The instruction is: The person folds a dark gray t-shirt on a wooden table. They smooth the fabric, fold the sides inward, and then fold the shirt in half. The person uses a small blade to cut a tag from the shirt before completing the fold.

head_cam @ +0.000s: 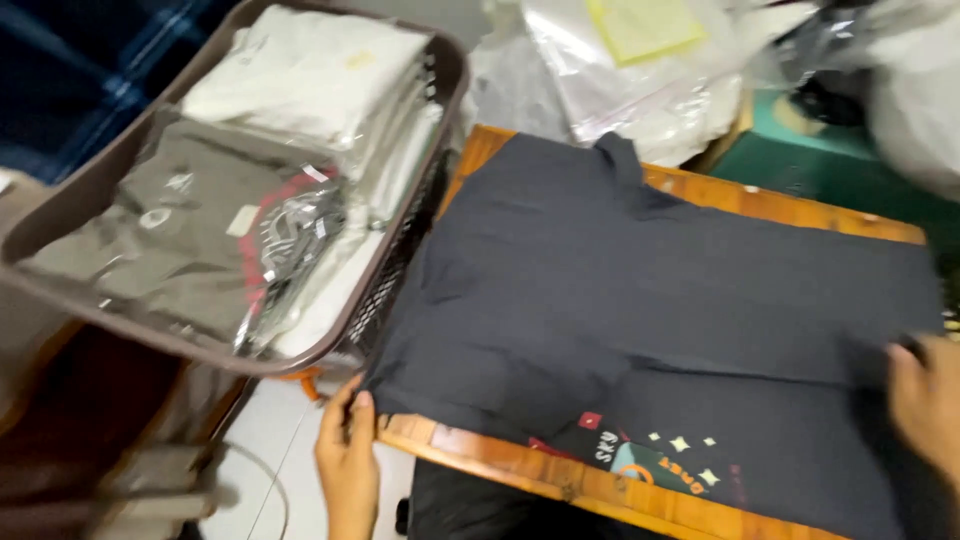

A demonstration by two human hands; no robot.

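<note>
Folding stage: dark grey T-shirt (640, 290) spread on wooden table (600, 490); left hand (348, 455) pinches its near-left corner, right hand (925, 400) grips the right edge. Next move, judged: both edges lifted together, evenly. Basket (400, 270) of bagged shirts stands just beside

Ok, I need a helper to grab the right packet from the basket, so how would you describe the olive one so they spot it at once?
Start at the brown plastic basket left of the wooden table. Inside, nearest its front rim, lies the olive-grey folded shirt in a clear bag. The packets behind it are white; this is the only dark one.
</note>
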